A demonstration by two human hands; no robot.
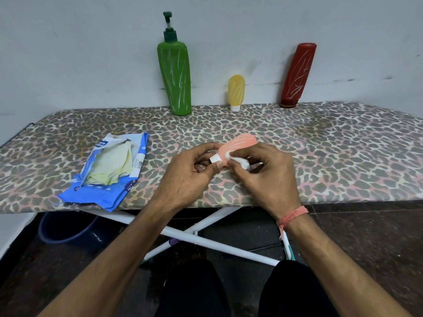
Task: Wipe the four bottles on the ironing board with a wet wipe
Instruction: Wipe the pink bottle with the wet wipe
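Left hand curled, pinching pink bottle at its white cap. Right hand fingers bent, pressing wet wipe against bottle's side.

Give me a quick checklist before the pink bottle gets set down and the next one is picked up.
1. Pink bottle held firmly: ok, left hand pinches its white cap end.
2. Wet wipe in hand: ok, right hand presses it on the bottle.
3. Pink bottle fully clean: cannot tell; white streaks show on its far end.
4. Green pump bottle, yellow bottle, red bottle upright: ok; all show streaks.
5. Spare wipes: ok, the wipe pack lies torn open.
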